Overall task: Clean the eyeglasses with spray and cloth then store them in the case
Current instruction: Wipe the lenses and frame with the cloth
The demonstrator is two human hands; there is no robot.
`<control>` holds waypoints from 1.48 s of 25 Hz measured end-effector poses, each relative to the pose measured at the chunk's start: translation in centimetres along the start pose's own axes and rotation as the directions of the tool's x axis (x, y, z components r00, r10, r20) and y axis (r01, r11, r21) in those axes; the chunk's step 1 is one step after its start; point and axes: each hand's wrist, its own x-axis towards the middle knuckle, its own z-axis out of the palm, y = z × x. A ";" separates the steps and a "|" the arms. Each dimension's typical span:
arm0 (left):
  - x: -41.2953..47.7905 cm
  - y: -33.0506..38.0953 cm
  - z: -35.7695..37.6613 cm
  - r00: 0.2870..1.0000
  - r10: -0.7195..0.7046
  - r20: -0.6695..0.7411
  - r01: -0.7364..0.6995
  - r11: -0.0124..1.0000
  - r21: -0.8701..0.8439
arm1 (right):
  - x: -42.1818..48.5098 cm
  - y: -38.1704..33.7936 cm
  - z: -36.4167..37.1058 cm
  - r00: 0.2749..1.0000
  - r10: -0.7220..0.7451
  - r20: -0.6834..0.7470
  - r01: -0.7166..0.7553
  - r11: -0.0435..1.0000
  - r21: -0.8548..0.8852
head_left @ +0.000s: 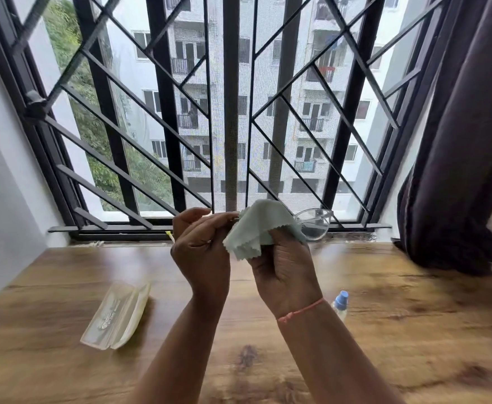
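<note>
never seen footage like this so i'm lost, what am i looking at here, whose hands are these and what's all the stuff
There is no machine here: one wide-angle camera worn on a person's head looks forward and down at their own two bare hands, before a barred window. The left hand seems to pinch one end of the clear-lensed eyeglasses; the right hand holds a pale green cleaning cloth with zigzag edges over one lens, while the other lens sticks out to the right. On the brown wooden table are an open cream plastic case, at the left, and a small spray bottle with a blue cap, partly hidden behind the right wrist. A dark curtain hangs at the right.
</note>
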 end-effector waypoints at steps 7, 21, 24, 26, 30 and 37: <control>0.4 -0.4 -0.1 0.996 -0.057 -0.071 0.054 0.998 -0.040 | -0.2 -1.0 -1.2 0.994 0.112 0.004 -0.112 0.994 0.001; -1.2 -0.6 -0.5 0.999 -0.033 -0.015 0.034 0.998 0.049 | -0.3 1.0 -1.6 0.993 0.112 -0.041 -0.114 0.993 -0.039; -1.8 -0.4 -0.8 1.000 -0.009 0.027 0.008 0.999 0.040 | -0.4 1.1 -1.2 0.992 0.100 -0.082 -0.103 0.994 -0.028; -1.7 -0.3 -1.1 0.999 0.005 0.046 -0.006 0.999 0.031 | -0.2 0.9 -1.1 0.988 0.105 -0.116 -0.104 0.994 0.012; -1.4 -0.4 -1.0 0.999 -0.037 0.024 0.036 0.999 0.026 | 0.4 0.3 -1.0 0.984 0.111 -0.139 -0.114 0.993 -0.014; -1.4 -0.8 -1.0 0.997 -0.064 -0.032 0.065 0.997 0.039 | 0.6 -0.8 -1.9 0.974 0.127 -0.186 -0.120 0.992 0.049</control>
